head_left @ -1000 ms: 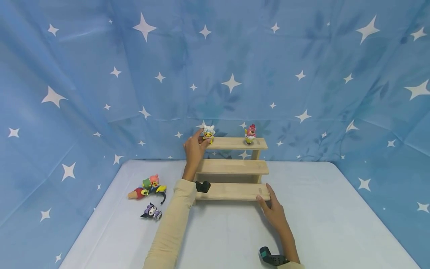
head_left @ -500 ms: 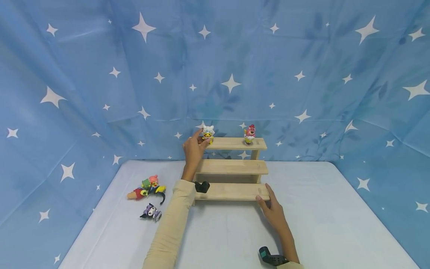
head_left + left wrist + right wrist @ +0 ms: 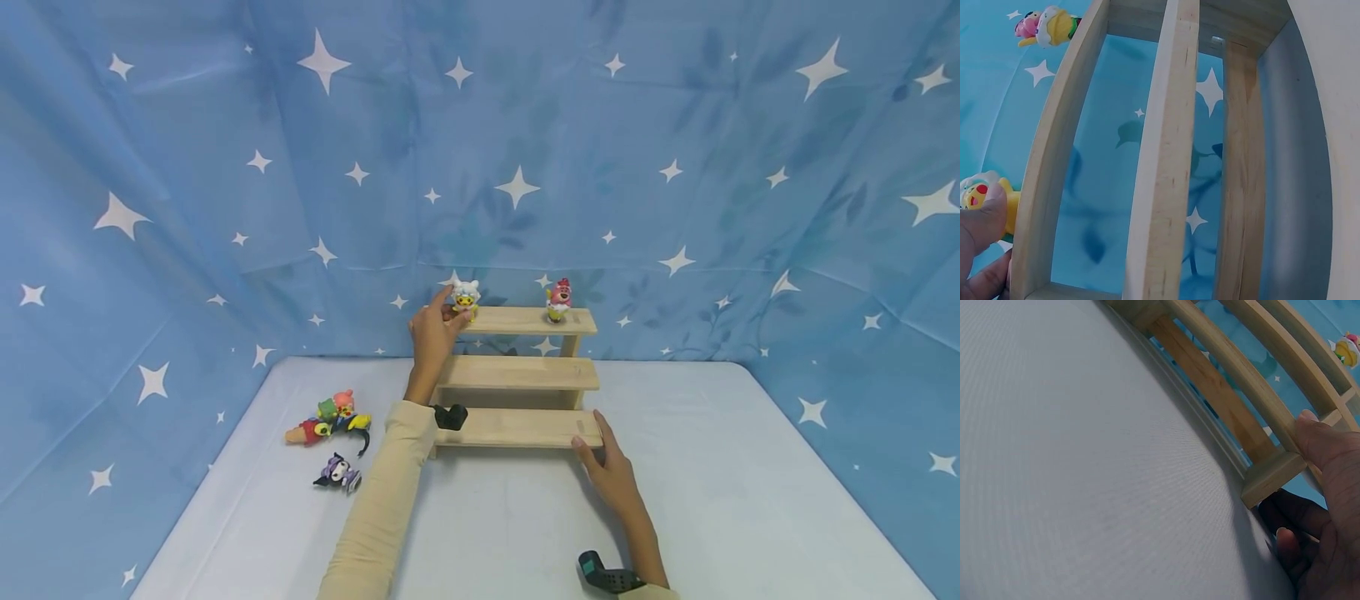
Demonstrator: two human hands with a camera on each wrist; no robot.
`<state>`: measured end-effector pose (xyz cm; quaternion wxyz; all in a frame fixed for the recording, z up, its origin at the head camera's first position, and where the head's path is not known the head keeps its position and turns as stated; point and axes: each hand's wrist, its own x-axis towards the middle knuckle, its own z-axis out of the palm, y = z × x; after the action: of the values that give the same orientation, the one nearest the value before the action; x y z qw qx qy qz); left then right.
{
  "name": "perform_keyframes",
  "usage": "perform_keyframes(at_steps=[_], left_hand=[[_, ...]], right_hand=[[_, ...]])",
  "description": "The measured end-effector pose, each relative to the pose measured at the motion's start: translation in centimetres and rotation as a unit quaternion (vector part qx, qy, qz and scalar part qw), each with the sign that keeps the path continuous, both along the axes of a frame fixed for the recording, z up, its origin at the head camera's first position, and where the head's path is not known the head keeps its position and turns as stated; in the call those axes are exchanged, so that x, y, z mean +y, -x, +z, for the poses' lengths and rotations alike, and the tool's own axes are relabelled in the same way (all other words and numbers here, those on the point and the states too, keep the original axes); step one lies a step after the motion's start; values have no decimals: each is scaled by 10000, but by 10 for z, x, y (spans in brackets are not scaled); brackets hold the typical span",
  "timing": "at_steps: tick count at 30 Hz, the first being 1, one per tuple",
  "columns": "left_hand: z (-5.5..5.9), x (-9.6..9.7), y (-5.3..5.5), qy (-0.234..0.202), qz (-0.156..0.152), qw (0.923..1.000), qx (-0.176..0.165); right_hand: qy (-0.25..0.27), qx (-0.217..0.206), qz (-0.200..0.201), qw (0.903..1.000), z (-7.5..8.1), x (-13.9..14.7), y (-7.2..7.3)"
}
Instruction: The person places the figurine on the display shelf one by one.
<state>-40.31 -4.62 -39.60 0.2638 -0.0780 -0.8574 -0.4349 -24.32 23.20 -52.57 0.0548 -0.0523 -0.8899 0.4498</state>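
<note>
A three-tier wooden display shelf (image 3: 517, 372) stands at the back middle of the table. At the left end of its top tier is a small yellow figurine with a white hood (image 3: 466, 298), upright. My left hand (image 3: 433, 337) pinches this figurine between thumb and fingers; the left wrist view shows the thumb (image 3: 994, 209) against its front. My right hand (image 3: 611, 471) grips the right end of the bottom tier, thumb on the front edge and the other fingers round the side. A pink figurine on a yellow-and-white base (image 3: 558, 302) stands near the top tier's right end.
Left of the shelf, several figurines lie on the white tabletop (image 3: 720, 483): a red one with a cone (image 3: 309, 432), a pink one (image 3: 344, 402), and a purple-and-black one (image 3: 341, 472) nearer the front. A blue star-patterned curtain (image 3: 637, 133) hangs behind.
</note>
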Motion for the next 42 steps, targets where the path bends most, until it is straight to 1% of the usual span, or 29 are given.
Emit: perform_keyframes(at_steps=[6,10,13,17,21,24,27,30,35,38,42], left_hand=[[0,-1,-2,24,-200,9997,-119],[-1,-2,-3,53,-243,9995,-177],[0,-4,-6,117,-304,9992,-211],[2,-8,-12,127,-446,9981,-395],[2,-14,-18,169,-709,9963,-449],[3,-20,-25,131,-1025,9934,-497],[5,-29,-37,10,-1287,9891,-715],[8,-38,-53,69,-1380,9856,-978],[12,-58,-80,384,-1364,9819,-1253],[7,-76,-98,542,-1289,9803,-1392],[-1,-99,-120,602,-1061,9775,-1724]], right_hand=[[-42,36,1,10000,-1,1,0],[-30,16,8,10000,-2,0,0],[9,1,20,10000,-3,0,0],[38,0,23,10000,-6,-1,0],[5,-53,0,10000,-5,-1,-1],[0,-58,-27,10000,-4,0,-1],[-4,-70,-20,10000,-3,0,-1],[7,-85,-29,10000,-2,0,-1],[45,-24,-67,10000,-2,-3,-1],[31,2,-36,10000,-3,-4,-1],[-32,-13,-63,10000,-3,0,-2]])
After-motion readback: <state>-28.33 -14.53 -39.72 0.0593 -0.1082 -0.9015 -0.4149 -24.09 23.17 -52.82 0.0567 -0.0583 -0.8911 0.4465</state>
